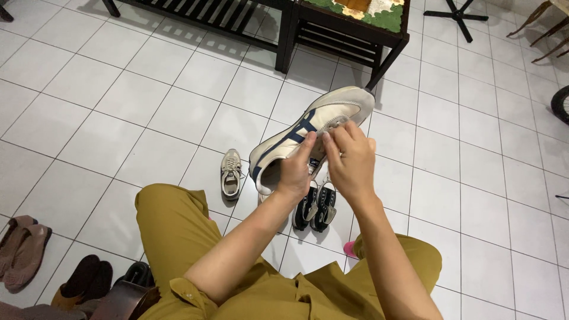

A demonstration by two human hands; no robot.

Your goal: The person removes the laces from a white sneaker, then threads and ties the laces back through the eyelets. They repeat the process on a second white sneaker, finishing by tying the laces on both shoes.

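I hold a cream sneaker with dark blue stripes (pixel 308 121) up in the air in front of me, toe pointing to the upper right. My left hand (pixel 294 172) grips it near the tongue and laces. The fingers of my right hand (pixel 349 157) pinch the laces at the top of the shoe. Below the hands, on the white tiled floor, stands a pair of small black sneakers (pixel 315 207), partly hidden by my arms. To the left of them a single beige sneaker (pixel 230 173) lies on the tiles.
My knees in mustard trousers (pixel 172 231) fill the lower middle. Brown flat shoes (pixel 24 252) and dark shoes (pixel 89 281) lie at the bottom left. A dark slatted bench (pixel 201 15) and a dark table (pixel 347 26) stand at the top. A pink object (pixel 349 249) peeks by my right knee.
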